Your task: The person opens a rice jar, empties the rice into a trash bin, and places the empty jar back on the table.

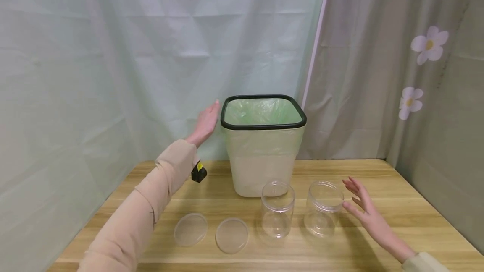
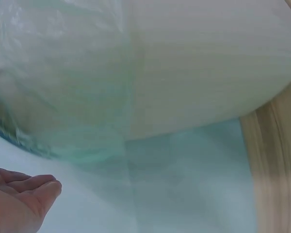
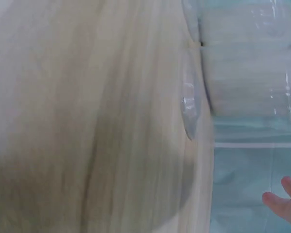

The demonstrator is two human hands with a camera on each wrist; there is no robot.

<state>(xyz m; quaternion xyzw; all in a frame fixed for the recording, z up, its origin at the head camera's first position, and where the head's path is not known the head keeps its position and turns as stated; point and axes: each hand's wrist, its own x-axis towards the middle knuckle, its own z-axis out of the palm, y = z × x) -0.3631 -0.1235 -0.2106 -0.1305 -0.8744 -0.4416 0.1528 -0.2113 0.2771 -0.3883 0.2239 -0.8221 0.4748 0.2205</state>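
Observation:
My left hand (image 1: 206, 121) is raised with straight fingers beside the black rim of a pale trash can (image 1: 261, 167) lined with a thin green plastic bag (image 1: 264, 112). In the left wrist view the same hand (image 2: 22, 199) holds nothing and is close to the bag's folded edge. My right hand (image 1: 368, 213), fingers spread, is just right of a clear plastic jar (image 1: 321, 221). Another clear jar (image 1: 277, 221) stands to its left, in front of the trash can. Neither jar wears a lid. Two round clear lids (image 1: 190, 230) lie flat on the table, left of the jars.
A small black object (image 1: 198, 173) with a yellow part sits left of the trash can, partly behind my left sleeve. The wooden table (image 1: 378, 171) ends at a pale curtain (image 1: 170, 53) at the back and a grey flowered curtain (image 1: 363, 74) on the right.

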